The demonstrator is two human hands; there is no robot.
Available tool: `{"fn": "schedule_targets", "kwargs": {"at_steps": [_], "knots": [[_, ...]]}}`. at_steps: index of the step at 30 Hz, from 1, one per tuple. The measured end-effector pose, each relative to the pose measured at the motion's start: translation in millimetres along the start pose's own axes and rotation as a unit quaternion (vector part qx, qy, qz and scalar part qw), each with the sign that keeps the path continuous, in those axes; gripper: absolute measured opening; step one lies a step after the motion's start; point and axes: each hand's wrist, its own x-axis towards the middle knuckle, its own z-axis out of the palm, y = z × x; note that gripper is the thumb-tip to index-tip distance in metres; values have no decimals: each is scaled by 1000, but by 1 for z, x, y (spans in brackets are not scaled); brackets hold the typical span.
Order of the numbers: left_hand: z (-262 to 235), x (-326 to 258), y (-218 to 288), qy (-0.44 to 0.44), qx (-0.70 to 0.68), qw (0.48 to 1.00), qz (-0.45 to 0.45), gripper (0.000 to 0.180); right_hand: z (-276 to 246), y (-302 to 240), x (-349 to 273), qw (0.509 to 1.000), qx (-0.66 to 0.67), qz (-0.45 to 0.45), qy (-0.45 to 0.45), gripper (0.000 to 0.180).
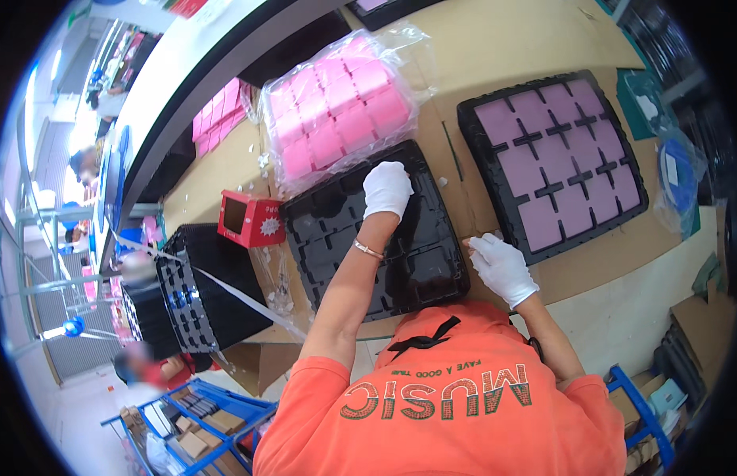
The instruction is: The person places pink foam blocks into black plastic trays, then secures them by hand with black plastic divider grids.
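Observation:
My left hand (387, 190), in a white glove, is closed over the far right part of a black plastic tray (344, 258) with molded compartments. The tray's visible compartments hold nothing. Whatever those curled fingers grip is too small or hidden to make out. Between this tray and a second one, my right hand (503, 268), also gloved in white, has its fingers loosely apart, with nothing visible in them. Pink-mauve blocks (529, 163) fill the second black tray (639, 208), just beyond the right hand.
A clear plastic bag (420, 47) wraps bright pink blocks (340, 107) behind the empty-looking tray. To its left stand a red box (252, 219) with a window and stacked black trays (214, 285). Cardboard (495, 47) covers the table. Blue racks (218, 412) stand below at left.

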Motion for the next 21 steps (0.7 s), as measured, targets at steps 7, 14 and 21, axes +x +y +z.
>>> {"fn": "schedule_targets", "kwargs": {"at_steps": [7, 14, 21], "knots": [[-13, 14, 15, -73, 27, 995, -61, 23, 2, 0, -2, 1000, 4, 8, -4, 22], [-7, 18, -6, -95, -32, 988, -120, 24, 0, 4, -3, 1000, 10, 9, -7, 23], [27, 21, -63, -98, -121, 988, 19, 24, 0, -1, -3, 1000, 9, 5, -14, 22]]}}
